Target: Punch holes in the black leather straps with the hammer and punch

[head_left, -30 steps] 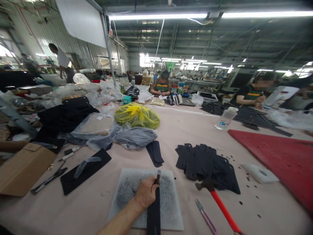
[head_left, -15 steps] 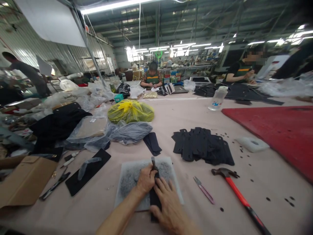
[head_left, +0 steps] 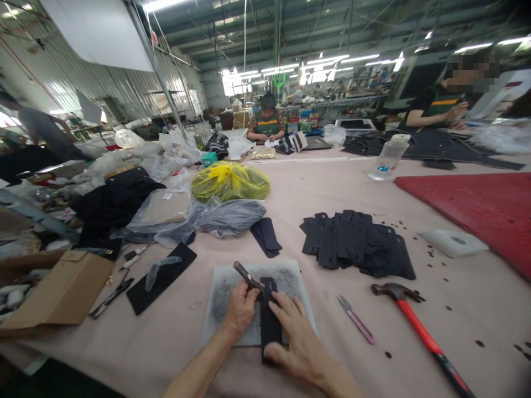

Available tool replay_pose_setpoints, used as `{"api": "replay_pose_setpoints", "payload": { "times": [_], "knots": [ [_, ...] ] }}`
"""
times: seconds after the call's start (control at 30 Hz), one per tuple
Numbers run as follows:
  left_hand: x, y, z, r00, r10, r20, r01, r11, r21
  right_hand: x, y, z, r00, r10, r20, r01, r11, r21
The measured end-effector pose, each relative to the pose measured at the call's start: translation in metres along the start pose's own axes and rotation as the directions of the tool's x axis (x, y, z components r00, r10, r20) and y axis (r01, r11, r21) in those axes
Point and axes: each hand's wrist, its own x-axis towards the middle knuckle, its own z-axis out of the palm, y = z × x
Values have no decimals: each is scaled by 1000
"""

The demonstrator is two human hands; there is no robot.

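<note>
My left hand (head_left: 239,310) is closed around a metal punch (head_left: 245,273), which tilts up to the left, its lower end by the top of a black strip (head_left: 270,319). The strip lies lengthwise on a white, black-speckled board (head_left: 219,287) and has a slot near its far end. My right hand (head_left: 302,338) rests on the strip's right side with fingers spread, its thumb across the near end. Beyond the board are a pile of similar black pieces (head_left: 352,243) and two or more plain black strips (head_left: 266,237).
On the right lie a claw hammer (head_left: 418,326), thread snips (head_left: 355,319), small black discs, a white block (head_left: 454,243) and a red board (head_left: 477,204). A bottle (head_left: 389,159) stands behind. Plastic bags (head_left: 230,182) and a cardboard box (head_left: 62,293) are left. Co-workers sit across the table.
The punch has swung from nearly upright over the strip to leaning left, and my left hand has moved left, uncovering the strip's slotted end. The view has shifted slightly.
</note>
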Motion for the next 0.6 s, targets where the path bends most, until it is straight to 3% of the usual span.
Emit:
{"api": "replay_pose_setpoints", "payload": {
  "times": [0.13, 0.33, 0.5, 0.6],
  "knots": [
    [-10, -7, 4, 998, 45, 39, -47, 997, 53, 20, 6, -13, 983, 79, -164, -97, 990, -105],
    [-9, -11, 4, 996, 77, 36, -79, 995, 66, 50, 22, -18, 975, 61, -212, -106, 972, -212],
    [-10, -14, 4, 996, 83, 31, -84, 996, 39, 43, 43, -21, 851, 285, -442, -410, 885, -219],
    [-9, -15, 5, 996, 80, 26, -81, 996, 35, 20, 31, -12, 916, 217, -337, -305, 923, -234]
  ]
}}
